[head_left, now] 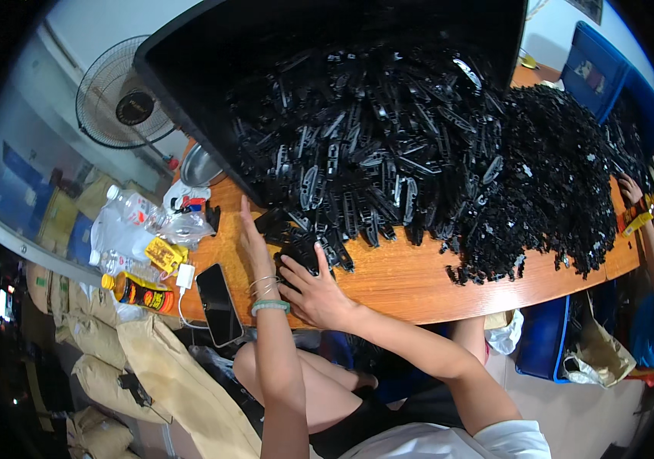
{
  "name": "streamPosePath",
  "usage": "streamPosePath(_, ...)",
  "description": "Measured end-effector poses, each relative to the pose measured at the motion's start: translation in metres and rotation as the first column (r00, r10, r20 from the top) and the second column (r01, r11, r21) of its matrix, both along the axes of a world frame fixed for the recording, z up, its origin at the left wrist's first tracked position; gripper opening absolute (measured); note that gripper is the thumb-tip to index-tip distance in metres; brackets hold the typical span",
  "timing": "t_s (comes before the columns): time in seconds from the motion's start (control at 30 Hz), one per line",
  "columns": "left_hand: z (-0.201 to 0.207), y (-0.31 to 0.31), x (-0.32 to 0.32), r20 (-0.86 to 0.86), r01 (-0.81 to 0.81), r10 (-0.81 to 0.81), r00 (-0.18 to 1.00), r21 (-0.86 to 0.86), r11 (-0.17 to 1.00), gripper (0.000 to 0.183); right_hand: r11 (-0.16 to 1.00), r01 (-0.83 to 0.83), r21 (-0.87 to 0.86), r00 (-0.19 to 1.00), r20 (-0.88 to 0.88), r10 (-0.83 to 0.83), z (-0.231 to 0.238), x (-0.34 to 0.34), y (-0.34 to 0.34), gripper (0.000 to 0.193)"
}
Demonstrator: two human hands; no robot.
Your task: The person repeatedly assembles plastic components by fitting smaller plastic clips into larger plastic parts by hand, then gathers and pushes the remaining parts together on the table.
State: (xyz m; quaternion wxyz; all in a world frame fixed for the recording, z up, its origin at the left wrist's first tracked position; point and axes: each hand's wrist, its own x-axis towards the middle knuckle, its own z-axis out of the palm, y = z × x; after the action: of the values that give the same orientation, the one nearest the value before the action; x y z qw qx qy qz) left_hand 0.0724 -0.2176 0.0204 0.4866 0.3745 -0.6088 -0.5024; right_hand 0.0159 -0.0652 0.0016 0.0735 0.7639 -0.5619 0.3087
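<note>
My left hand (253, 239) stands on edge on the wooden table (411, 279), fingers stretched out and holding nothing. A green bangle (270, 307) circles that wrist. My right hand (316, 294) lies close by with its fingers spread, their tips at a small group of black plastic parts (301, 243) between the two hands. Behind them a large heap of long black plastic parts (376, 145) spills from a tipped black bin (189, 84). To the right rises a heap of small black parts (556, 176).
A phone (220, 304), white charger (185, 276), bottles (143, 293) and a metal bowl (201, 165) lie left, near a fan (134, 107). At far right another person's hand (631, 189) reaches the table. Blue bins (541, 344) and sacks (101, 329) stand around.
</note>
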Motion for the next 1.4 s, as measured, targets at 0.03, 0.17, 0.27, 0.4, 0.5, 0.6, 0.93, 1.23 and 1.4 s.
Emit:
streamPosePath(0.03,0.002,0.000,0.000,-0.024,0.003,-0.003,1.000,0.026,1.000,0.071,1.000,0.005,0.001,1.000,-0.011,-0.005,0.000,0.000,0.000,0.041)
streamPosePath(0.17,0.004,0.006,-0.003,-0.097,0.012,-0.004,0.995,0.088,0.996,0.066,1.000,0.029,0.006,0.999,-0.028,-0.029,0.000,-0.003,0.000,0.040)
streamPosePath(0.27,-0.001,0.005,-0.003,-0.050,-0.006,0.009,0.999,0.063,0.998,0.062,0.998,0.053,-0.017,0.998,-0.029,-0.054,-0.002,-0.002,0.001,0.039)
streamPosePath(0.4,-0.009,0.002,-0.001,0.254,-0.154,0.189,0.949,-0.150,0.977,0.057,0.995,0.086,-0.058,0.996,-0.028,-0.087,-0.005,0.001,0.000,0.032)
streamPosePath(0.5,-0.008,0.004,-0.003,0.270,-0.280,0.320,0.908,-0.176,0.944,0.055,0.991,0.113,-0.068,0.993,-0.020,-0.114,-0.006,0.001,0.000,0.028)
streamPosePath(0.6,0.001,0.013,-0.010,0.101,-0.285,0.296,0.950,-0.110,0.952,0.055,0.985,0.126,-0.115,0.992,0.014,-0.125,-0.007,-0.001,0.000,0.026)
streamPosePath(0.93,0.003,0.010,0.006,0.098,-0.451,0.454,0.885,-0.057,0.891,0.060,0.992,0.035,-0.120,0.990,-0.128,-0.051,-0.002,-0.002,-0.013,0.033)
streamPosePath(1.23,0.071,0.012,-0.073,0.440,0.286,0.252,0.862,-0.832,0.475,0.052,0.993,0.044,-0.107,0.995,-0.079,-0.053,-0.010,-0.004,-0.020,0.041)
streamPosePath(1.4,0.057,-0.021,-0.129,0.537,0.313,0.446,0.716,-0.818,0.483,0.056,0.997,-0.038,-0.074,0.999,0.016,0.040,-0.011,-0.003,-0.019,0.047)
